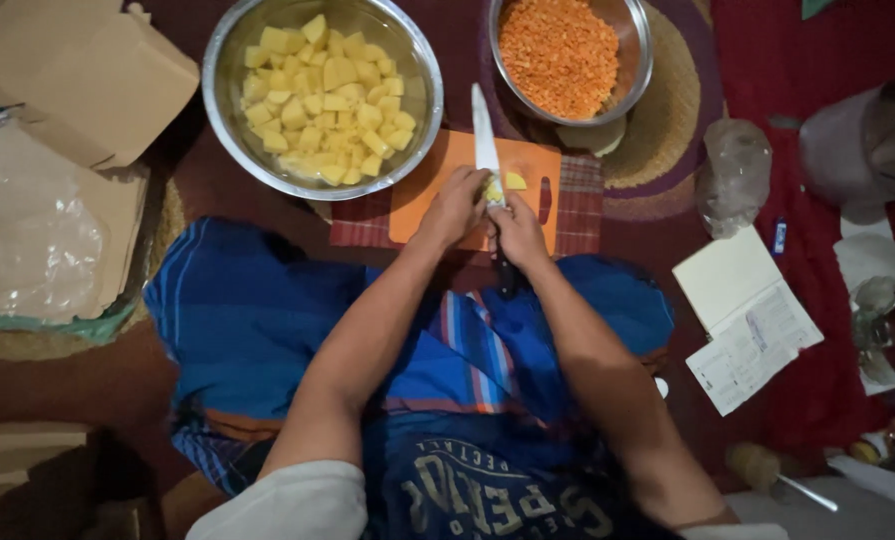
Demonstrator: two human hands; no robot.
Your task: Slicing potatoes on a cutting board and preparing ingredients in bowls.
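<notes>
My left hand [454, 205] pins potato piece [493, 188], right hand [518, 232] grips knife [485, 140]; bowl w/ potato cubes [225, 100] & lentil bowl [639, 60] just ahead.

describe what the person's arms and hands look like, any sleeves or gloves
Both hands, left and right, are bare: no gloves, and no rings or watch that I can make out. The forearms are uncovered. Short pale grey sleeves end around the elbows at the bottom of the view.
</notes>
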